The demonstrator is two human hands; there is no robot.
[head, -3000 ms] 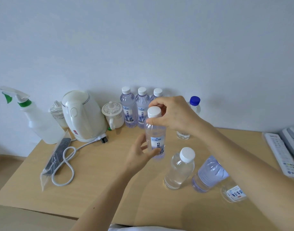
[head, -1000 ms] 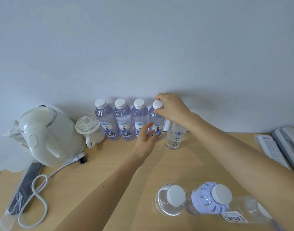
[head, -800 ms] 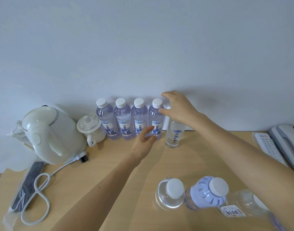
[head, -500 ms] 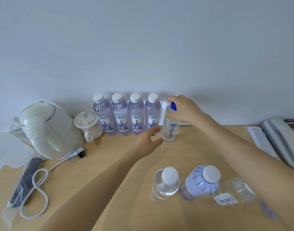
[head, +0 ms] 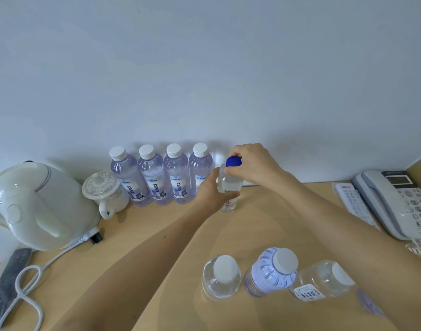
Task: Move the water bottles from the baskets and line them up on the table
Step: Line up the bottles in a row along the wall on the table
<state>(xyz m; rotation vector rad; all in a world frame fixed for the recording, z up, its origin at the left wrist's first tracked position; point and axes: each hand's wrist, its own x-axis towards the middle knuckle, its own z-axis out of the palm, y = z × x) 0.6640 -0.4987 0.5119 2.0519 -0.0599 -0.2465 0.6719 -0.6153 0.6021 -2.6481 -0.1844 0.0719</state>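
Note:
Several purple-tinted water bottles with white caps stand in a row against the wall on the wooden table. Just right of the row stands a clear bottle with a blue cap. My right hand grips it at the cap and neck. My left hand wraps around its body from the left. Near me stand a clear white-capped bottle, a purple-tinted bottle and a clear labelled bottle. No basket is in view.
A white kettle with its cord and a lidded white cup stand at the left. A bagged dark remote lies at the front left. A white remote and a phone sit at the right.
The fourth purple bottle was set into the row and released. My right hand moved right onto the blue-capped bottle, and my left hand has now closed around that bottle's body.

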